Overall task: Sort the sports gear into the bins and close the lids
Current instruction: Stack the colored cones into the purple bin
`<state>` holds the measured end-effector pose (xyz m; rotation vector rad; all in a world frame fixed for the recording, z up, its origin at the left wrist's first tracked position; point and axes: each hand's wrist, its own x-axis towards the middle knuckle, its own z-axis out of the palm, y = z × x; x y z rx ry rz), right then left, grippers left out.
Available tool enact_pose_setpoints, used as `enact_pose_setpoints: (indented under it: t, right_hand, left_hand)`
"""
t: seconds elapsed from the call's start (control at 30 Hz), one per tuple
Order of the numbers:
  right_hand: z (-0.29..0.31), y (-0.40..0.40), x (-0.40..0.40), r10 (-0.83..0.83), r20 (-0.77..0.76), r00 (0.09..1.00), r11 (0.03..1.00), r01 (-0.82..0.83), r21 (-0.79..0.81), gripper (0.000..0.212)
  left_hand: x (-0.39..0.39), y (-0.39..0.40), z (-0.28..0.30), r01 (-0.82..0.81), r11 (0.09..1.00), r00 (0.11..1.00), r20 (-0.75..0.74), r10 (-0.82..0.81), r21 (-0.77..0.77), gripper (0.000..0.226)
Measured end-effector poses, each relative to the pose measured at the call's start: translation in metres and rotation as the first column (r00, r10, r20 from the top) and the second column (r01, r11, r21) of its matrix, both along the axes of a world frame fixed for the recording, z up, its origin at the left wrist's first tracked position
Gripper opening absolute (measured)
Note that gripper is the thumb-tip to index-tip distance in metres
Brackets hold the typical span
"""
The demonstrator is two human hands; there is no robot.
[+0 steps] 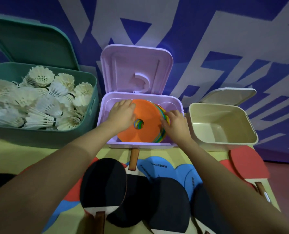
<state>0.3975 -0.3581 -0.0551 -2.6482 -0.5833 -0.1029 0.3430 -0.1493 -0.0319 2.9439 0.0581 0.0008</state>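
A stack of flat disc cones (145,114), orange on top with coloured edges showing at its right, lies tilted inside the pink bin (175,103), whose lid (137,68) stands open. My left hand (122,114) rests flat on the orange top disc. At the stack's right edge my right hand (175,122) grips the coloured discs with curled fingers. The green bin (89,78) at the left is full of white shuttlecocks (39,100), lid up. An empty beige bin (224,125) stands at the right, lid open.
Several table tennis paddles lie on the mat in front of the bins: black ones (105,183) near me, a red one (248,164) at the right, and a handle (134,159) pointing at the pink bin. A blue and white wall stands close behind.
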Motion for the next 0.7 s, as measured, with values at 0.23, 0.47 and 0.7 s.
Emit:
enact_pose_setpoints:
  t: [0.23, 0.47, 0.7]
  right_hand:
    - [0.042, -0.055, -0.028, 0.066, 0.175, 0.982, 0.982, -0.095, 0.163, 0.033]
    - [0.044, -0.165, -0.061, -0.003, 0.201, 0.98, 0.973, -0.044, 0.227, 0.023]
    - [0.029, -0.279, -0.078, 0.0, 0.154, 0.988, 0.973, -0.035, 0.227, 0.021]
  left_hand:
    - [-0.021, -0.06, 0.049, 0.145, 0.989, 0.966, 0.223, -0.134, -0.033, 0.057]
    - [-0.046, -0.161, 0.067, 0.199, 0.98, 0.959, 0.203, -0.196, 0.008, 0.057]
    - [-0.064, -0.271, 0.048, 0.181, 0.983, 0.971, 0.165, -0.174, -0.028, 0.056]
